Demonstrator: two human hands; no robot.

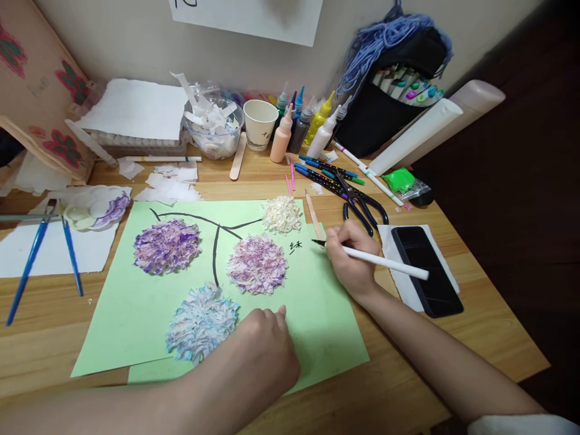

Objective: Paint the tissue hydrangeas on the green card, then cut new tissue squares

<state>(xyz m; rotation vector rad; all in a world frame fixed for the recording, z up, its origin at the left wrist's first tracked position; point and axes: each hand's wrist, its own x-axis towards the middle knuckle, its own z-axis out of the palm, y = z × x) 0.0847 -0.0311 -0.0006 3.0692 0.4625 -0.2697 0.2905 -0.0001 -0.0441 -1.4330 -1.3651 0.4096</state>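
Observation:
My right hand [351,257] is closed around a white brush pen [389,263]. Its black tip points left, a little right of small handwritten black strokes [296,246] on the green paper [317,320]. My left hand [267,341] rests on the lower part of the paper with its fingers curled in; nothing shows in them. Four fluffy paper-scrap blooms lie on the sheet: a purple one [167,246], a pink-purple one [257,264], a cream one [281,214] and a blue-white one [202,323], which my left forearm partly covers. Black branch lines [215,254] run between them.
A black phone [428,272] lies right of my right hand, near scissors [357,202], marker pens [326,175] and a pencil [312,212]. Paint bottles [281,136], a paper cup [260,124] and a tub of scraps [215,130] stand behind. Paintbrushes [31,260] and a palette [95,208] are left.

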